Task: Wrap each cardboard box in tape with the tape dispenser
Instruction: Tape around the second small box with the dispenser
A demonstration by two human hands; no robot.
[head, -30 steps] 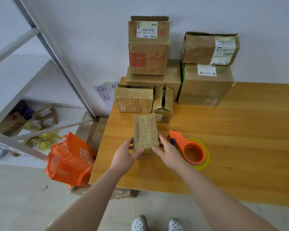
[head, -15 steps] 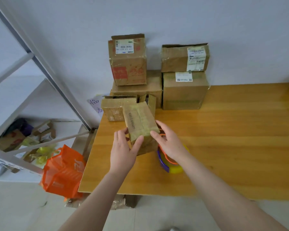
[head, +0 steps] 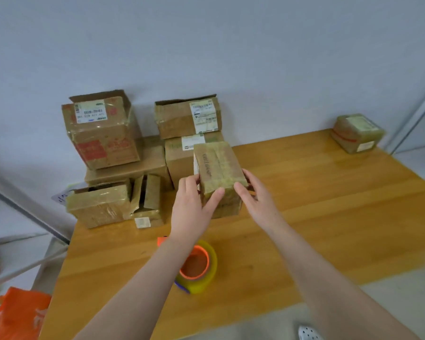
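The wooden worktop (head: pixel 329 217) meets a plain wall. Stacked boxes (head: pixel 103 133) occupy its far left edge; one wrapped box (head: pixel 356 132) sits at the far right corner, with bare wood between. The left hand (head: pixel 192 209) and right hand (head: pixel 258 200) both grasp the tilted taped box (head: pixel 219 165) beside the stack. The tape dispenser (head: pixel 199 266) lies near the front edge.

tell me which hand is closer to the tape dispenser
Left. The left hand grips the small box just beyond the tape dispenser, with its forearm crossing over the dispenser. The right hand holds the box's other side, farther to the right.
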